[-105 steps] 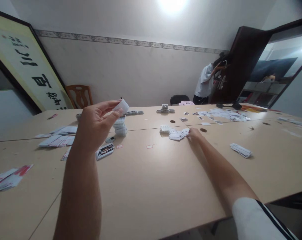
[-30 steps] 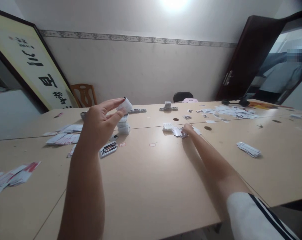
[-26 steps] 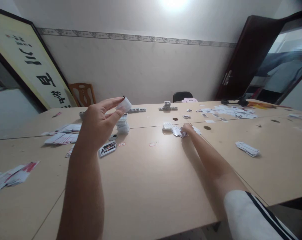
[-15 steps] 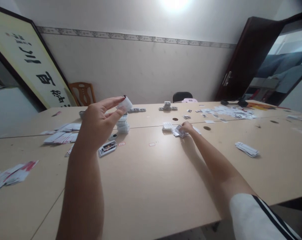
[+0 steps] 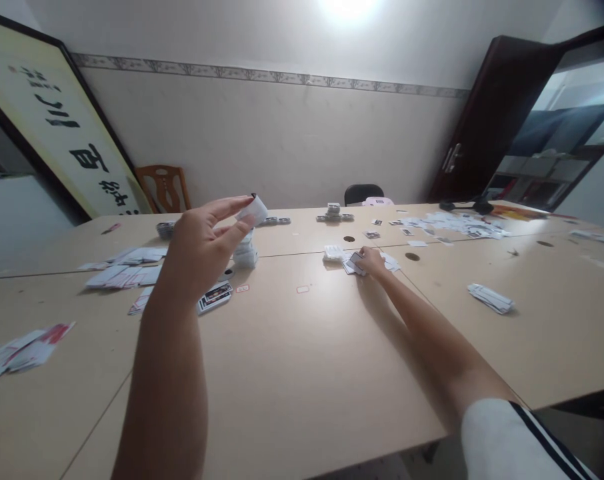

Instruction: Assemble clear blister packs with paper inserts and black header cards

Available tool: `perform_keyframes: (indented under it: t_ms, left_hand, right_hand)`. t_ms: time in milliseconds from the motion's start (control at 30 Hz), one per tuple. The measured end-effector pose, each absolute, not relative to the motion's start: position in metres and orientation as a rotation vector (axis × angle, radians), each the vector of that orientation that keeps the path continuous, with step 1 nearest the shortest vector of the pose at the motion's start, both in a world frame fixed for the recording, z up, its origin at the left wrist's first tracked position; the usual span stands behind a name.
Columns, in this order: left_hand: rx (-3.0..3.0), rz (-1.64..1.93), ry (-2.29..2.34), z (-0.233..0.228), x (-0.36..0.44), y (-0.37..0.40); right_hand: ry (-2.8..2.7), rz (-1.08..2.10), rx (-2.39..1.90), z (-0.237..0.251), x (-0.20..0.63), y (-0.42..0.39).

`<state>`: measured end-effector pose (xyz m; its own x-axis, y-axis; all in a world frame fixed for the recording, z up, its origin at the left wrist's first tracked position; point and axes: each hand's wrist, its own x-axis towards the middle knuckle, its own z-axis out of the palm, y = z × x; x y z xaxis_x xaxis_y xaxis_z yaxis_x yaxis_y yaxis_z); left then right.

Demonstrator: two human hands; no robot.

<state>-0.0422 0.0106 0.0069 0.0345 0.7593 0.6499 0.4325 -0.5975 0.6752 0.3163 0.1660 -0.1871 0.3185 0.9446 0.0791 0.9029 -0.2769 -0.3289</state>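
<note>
My left hand [image 5: 207, 230] is raised over the left half of the table, thumb and fingers pinching a slightly bent white card [image 5: 253, 211] with a dark edge at its top. Below it stands a tall stack of white cards [image 5: 245, 255], partly covered by the hand. Picture cards [image 5: 215, 296] lie beside my left forearm. Farther out, my right hand [image 5: 373, 261] is closed on a white card [image 5: 356, 261] at a loose spread of cards [image 5: 391, 263]. A neat white stack [image 5: 333, 253] sits just left of that spread.
Printed papers [image 5: 125, 275] lie at the left, with more red-and-white sheets [image 5: 25, 353] nearer. A bundle of white strips [image 5: 491, 298] rests at the right. Many scattered cards [image 5: 455, 225] cover the far right. Small card stacks [image 5: 333, 213] stand at the back. Cable holes [image 5: 413, 257] pierce the tabletop.
My right hand has shifted slightly at the loose cards, and more of the spread shows behind it. My left hand still holds its card, moved slightly right.
</note>
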Motion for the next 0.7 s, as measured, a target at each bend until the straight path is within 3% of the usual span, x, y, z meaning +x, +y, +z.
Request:
perform_keyframes:
  t_ms: [700]
  left_hand:
    - [2.035, 1.557, 1.198, 0.0082, -0.0429, 0.0074]
  right_hand:
    - [-1.606, 0.320, -2.330, -0.1897, 0.3171, 0.1633]
